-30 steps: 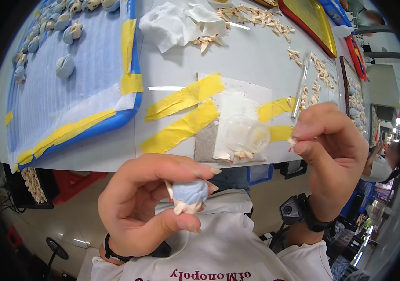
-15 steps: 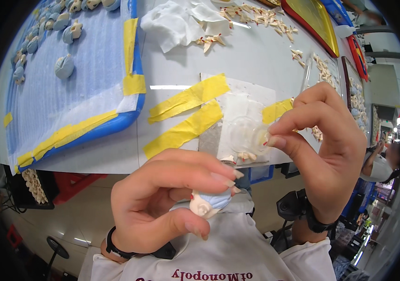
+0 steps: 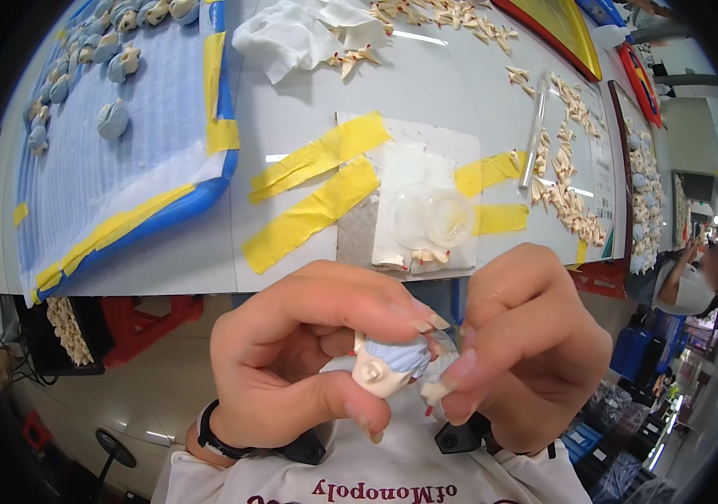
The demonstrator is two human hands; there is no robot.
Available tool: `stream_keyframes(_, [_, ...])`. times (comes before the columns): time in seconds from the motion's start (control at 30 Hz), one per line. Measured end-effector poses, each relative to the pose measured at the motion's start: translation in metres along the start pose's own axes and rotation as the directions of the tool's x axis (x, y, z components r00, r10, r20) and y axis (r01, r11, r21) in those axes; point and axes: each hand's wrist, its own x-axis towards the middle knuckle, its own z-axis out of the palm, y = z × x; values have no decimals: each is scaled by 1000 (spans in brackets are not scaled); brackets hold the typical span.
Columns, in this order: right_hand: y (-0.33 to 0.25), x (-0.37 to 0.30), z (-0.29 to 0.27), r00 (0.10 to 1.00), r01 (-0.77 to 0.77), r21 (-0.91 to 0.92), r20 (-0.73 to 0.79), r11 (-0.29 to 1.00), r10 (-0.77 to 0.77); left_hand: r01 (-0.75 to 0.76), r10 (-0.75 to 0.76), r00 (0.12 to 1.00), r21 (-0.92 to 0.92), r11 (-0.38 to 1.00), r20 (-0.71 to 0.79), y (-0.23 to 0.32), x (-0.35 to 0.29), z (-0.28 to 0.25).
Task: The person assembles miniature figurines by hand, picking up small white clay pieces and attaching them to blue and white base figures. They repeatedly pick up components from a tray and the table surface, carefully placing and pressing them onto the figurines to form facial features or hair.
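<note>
My left hand [image 3: 309,353] grips a small doll head [image 3: 388,365] with pale blue hair and a cream face, held close below the table edge. My right hand [image 3: 527,353] pinches a tiny cream part with a red tip [image 3: 434,392] right against the doll head's side. Both hands touch at the fingertips over the head. On the table just above lies a white pad [image 3: 409,197] fixed with yellow tape strips, bearing a clear round dish [image 3: 434,217] and a few small cream parts [image 3: 426,254].
A blue-rimmed tray [image 3: 149,223] with a ribbed white liner holds several blue-haired heads [image 3: 113,118] at the far left. Loose cream parts [image 3: 565,181] lie scattered right, beside a thin clear tube [image 3: 534,130]. White cloth [image 3: 292,34] lies at the back. Another person in a mask [image 3: 695,281] sits far right.
My right hand came down from the white pad with a tiny part and met the doll head. My left hand turned the head and raised it slightly.
</note>
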Motion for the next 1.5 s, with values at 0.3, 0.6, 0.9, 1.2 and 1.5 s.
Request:
stream_keyframes(0.3, [0,-3,3,997,-69,56,25,996,67,-1,4,1000,91,996,-31,2,-3,4])
stream_keyframes(0.6, [3,-6,18,995,25,-22,-95,999,-27,-174,153,982,199,964,115,-8,-3,-11])
stream_keyframes(0.9, [12,-5,18,996,81,-33,-35,996,-82,-317,276,948,419,851,158,-2,-12,-11])
stream_keyframes(1.2, [-12,-13,-13,933,-360,261,128,896,338,-692,425,701,691,210,573,-3,2,2])
stream_keyframes(1.5, [39,-79,-282,711,-616,-677,-698,402,-88,-179,534,811,971,-160,238,86,13,-64])
